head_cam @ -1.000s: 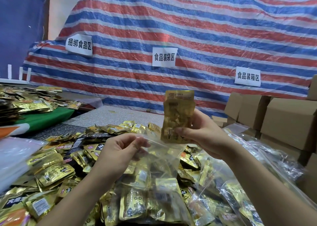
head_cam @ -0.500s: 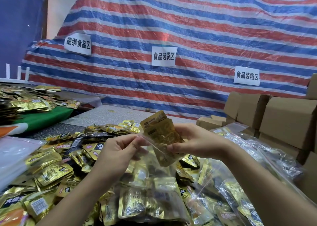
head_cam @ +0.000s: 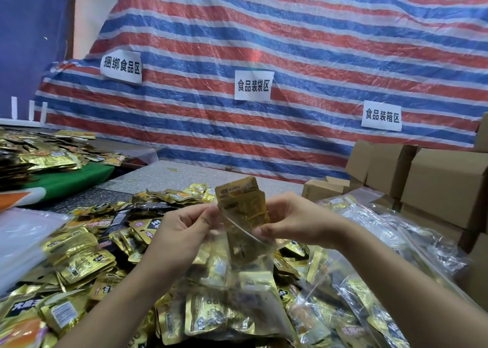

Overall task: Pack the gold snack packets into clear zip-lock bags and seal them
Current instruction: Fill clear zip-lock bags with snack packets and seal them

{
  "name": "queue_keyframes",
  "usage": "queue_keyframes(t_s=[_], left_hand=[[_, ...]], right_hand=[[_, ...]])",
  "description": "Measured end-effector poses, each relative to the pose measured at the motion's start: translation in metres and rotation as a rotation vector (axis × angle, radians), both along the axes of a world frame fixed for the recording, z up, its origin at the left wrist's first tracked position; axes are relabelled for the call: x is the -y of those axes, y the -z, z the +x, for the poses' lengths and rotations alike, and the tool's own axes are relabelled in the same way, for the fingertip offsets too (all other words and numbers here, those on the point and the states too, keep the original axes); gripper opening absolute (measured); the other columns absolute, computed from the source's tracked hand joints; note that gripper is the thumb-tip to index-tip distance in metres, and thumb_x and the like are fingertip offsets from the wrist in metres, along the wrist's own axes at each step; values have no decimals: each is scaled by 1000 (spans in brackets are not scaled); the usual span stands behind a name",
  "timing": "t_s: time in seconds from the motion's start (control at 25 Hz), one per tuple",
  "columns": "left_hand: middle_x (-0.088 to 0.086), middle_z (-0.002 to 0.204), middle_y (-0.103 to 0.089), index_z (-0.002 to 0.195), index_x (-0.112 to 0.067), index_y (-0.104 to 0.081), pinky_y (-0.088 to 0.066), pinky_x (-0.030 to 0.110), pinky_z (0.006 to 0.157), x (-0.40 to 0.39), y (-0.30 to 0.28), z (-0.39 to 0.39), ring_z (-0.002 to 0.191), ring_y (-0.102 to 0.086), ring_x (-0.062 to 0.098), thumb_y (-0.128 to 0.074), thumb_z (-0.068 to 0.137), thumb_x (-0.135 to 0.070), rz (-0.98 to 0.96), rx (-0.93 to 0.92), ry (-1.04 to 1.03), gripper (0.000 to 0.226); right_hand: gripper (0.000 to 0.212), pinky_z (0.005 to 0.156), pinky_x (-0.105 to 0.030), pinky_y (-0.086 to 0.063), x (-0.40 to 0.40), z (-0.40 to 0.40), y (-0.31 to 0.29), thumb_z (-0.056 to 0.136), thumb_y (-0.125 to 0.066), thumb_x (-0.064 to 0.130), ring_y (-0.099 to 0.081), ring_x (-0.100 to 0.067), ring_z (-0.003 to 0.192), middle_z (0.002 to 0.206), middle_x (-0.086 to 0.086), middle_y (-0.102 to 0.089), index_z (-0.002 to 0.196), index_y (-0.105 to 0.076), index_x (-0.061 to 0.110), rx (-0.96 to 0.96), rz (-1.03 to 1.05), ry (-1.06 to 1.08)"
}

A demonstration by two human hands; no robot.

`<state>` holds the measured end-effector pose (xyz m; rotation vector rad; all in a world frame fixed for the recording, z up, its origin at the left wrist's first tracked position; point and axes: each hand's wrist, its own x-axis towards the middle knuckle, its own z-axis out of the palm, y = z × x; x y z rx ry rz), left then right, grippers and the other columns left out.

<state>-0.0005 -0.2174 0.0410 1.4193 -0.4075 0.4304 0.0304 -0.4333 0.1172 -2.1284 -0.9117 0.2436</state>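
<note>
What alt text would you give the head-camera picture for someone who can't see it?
Two hands hold a clear zip-lock bag open above a heap of gold snack packets: the left hand pinches the bag's mouth while the right hand slides a gold packet halfway in. Cardboard boxes stand at right, a striped tarp behind.

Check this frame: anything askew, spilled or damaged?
Nothing damaged. The gold packets stand tilted, only half inside the clear zip-lock bag, tops above its mouth. The left hand pinches the rim and the right hand feeds them in. Loose packets heaped on the table look like stock, not spillage.
</note>
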Motion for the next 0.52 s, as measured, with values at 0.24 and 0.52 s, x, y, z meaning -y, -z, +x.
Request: queue_keyframes(t_s=[0.24,0.52], left_hand=[[-2,80,-77,85,-37,-79,-52,14,66,2,3,1,70,-69,5,-56,83,-43,23,-9,11,24],[0,78,-77,83,-32,-80,-51,12,59,8,0,-5,67,-71,6,-54,84,-38,64,27,3,27]], right_hand=[[13,56,-29,-39,-5,-8,-27,92,-67,20,-47,-8,59,70,-2,-57,88,-72,9,309,-596,48],[17,55,-23,-40,-31,-6,-26,92,-67,32,-50,-7,58,71,5,-62,91,-73,16,336,-867,48]])
